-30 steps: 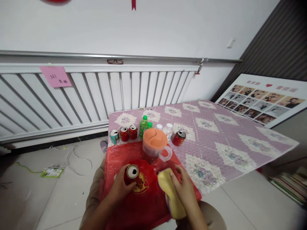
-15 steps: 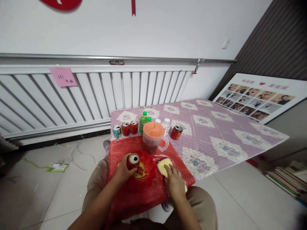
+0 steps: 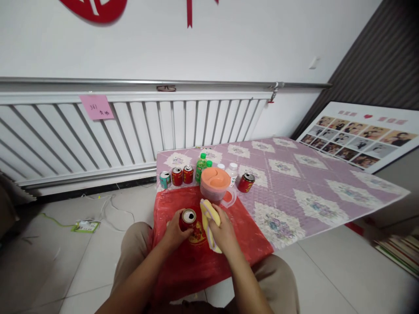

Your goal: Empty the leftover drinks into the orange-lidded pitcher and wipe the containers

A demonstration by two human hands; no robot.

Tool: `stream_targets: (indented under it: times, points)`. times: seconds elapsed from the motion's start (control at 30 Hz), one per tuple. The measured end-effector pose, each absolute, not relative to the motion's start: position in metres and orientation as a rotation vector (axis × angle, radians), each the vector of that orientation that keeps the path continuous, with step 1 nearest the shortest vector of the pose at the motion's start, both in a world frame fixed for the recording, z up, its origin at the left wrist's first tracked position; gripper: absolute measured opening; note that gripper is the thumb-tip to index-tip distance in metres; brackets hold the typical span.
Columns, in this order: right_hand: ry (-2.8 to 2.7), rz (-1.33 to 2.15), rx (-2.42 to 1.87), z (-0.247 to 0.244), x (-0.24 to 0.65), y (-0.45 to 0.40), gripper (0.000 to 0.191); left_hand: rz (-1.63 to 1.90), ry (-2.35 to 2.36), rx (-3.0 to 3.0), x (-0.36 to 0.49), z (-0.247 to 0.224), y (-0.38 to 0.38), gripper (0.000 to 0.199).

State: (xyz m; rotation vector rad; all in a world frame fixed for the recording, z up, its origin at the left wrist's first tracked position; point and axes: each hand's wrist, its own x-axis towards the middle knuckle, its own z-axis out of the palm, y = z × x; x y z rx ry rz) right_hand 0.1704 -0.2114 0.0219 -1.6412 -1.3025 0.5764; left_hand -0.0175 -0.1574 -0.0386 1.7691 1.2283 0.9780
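Observation:
My left hand [image 3: 176,231] is wrapped round a red drink can [image 3: 189,216], upright with its opened top facing me. Beneath the can is a red dish with a gold pattern [image 3: 198,235], partly covered by my hands. In my right hand [image 3: 224,227] a folded yellow cloth [image 3: 210,218] is gripped, lifted just right of the can and apart from it. Behind the cloth stands a clear pitcher with an orange lid [image 3: 215,179], its handle to the right.
Along the back stand a teal can [image 3: 165,179], two red cans [image 3: 177,176], green-capped bottles [image 3: 201,168] and a white-capped bottle [image 3: 233,173]. Another red can [image 3: 246,182] is right of the pitcher. Red plastic sheeting [image 3: 242,235] covers the near part of the flowered tablecloth [image 3: 294,179].
My right hand has picked the yellow cloth up off the red sheeting and brought it left, close to the can. My left hand keeps its hold on the can. The view has shifted slightly.

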Motion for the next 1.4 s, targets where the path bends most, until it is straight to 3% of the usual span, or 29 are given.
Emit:
stream_targets:
  times: [0.3,0.67,1.0,1.4]
  points:
    - [-1.351,0.748,-1.631,-0.004,0.140,-0.210,0.062,0.977,1.226,1.790,-0.016,-0.039,-0.156,0.067]
    - [-1.474,0.757,-1.743,0.008,0.130,-0.244,0.061,0.976,1.320,1.765,-0.015,-0.046,-0.156,0.068]
    - [-1.498,0.826,-1.750,0.009,0.143,-0.240,0.060,0.840,0.994,1.760,-0.039,-0.034,-0.140,0.079]
    - [-1.455,0.877,-1.752,0.015,0.136,-0.248,0.063,0.902,1.288,1.766,-0.022,-0.030,-0.154,0.064]
